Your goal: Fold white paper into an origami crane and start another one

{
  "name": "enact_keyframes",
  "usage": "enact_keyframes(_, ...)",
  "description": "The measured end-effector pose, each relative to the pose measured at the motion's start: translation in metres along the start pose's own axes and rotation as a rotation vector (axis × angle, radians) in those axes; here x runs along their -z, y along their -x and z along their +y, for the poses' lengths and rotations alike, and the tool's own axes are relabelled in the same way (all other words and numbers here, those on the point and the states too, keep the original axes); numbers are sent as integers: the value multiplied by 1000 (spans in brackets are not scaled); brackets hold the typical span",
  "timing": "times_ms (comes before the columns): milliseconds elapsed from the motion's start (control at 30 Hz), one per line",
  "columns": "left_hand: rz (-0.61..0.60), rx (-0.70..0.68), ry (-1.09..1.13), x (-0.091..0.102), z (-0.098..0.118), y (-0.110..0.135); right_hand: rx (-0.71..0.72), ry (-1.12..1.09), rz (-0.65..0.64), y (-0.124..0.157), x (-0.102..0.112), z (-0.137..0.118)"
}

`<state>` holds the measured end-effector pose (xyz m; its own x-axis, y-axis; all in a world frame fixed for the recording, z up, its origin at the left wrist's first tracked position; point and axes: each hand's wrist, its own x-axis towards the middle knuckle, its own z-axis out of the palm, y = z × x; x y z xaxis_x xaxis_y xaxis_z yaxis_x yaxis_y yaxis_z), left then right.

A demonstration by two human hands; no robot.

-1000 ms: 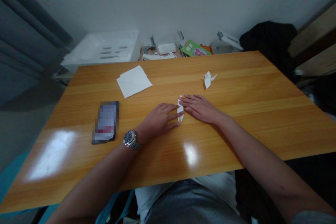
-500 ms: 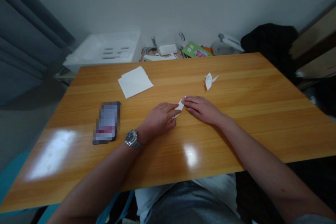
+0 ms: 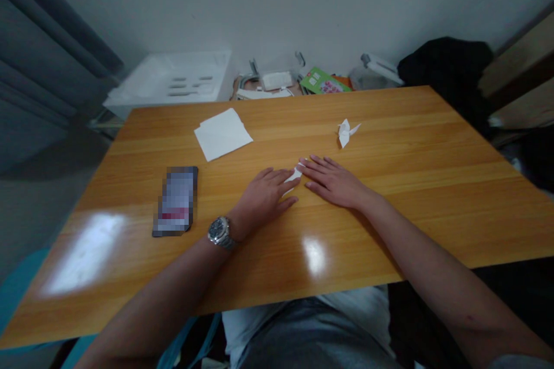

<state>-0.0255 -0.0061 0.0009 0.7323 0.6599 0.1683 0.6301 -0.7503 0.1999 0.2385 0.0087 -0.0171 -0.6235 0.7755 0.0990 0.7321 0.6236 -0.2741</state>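
Nearest me, my left hand (image 3: 265, 196), a silver wristwatch (image 3: 219, 232) on its wrist, lies palm down on the glossy orange-brown wooden table (image 3: 389, 207), fingers spread flat and gripping nothing. Its fingertips press on the small folded white paper piece (image 3: 295, 174) at the middle of the table. My right hand (image 3: 333, 180) lies flat as well, fingers stretched out and loose, the fingertips touching the same paper from the other side. Most of the piece is hidden under my fingers, so I can only guess it is a narrow, half-folded shape; just a small white corner shows between the two hands.

Left of my left hand, well apart from it, a dark rectangular phone (image 3: 175, 200) lies flat on the wood. Farther out on the left rests a small stack of plain white square paper sheets (image 3: 222, 134). On the far right part of the table stands a finished white paper crane (image 3: 345, 132), near my right hand but not touching it. Beyond the table's far edge, by the wall, are a white plastic tray (image 3: 173, 82), a green printed packet (image 3: 324, 81) and a heap of black cloth (image 3: 445, 63)
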Motion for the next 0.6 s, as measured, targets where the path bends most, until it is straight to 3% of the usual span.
enact_keyframes(367, -6, 10, -11, 2, 2, -2, -136, 60, 95, -4, -8, 1)
enact_keyframes(600, 20, 2, -35, 0, 3, -3, -146, 79, 113, -6, -8, 1)
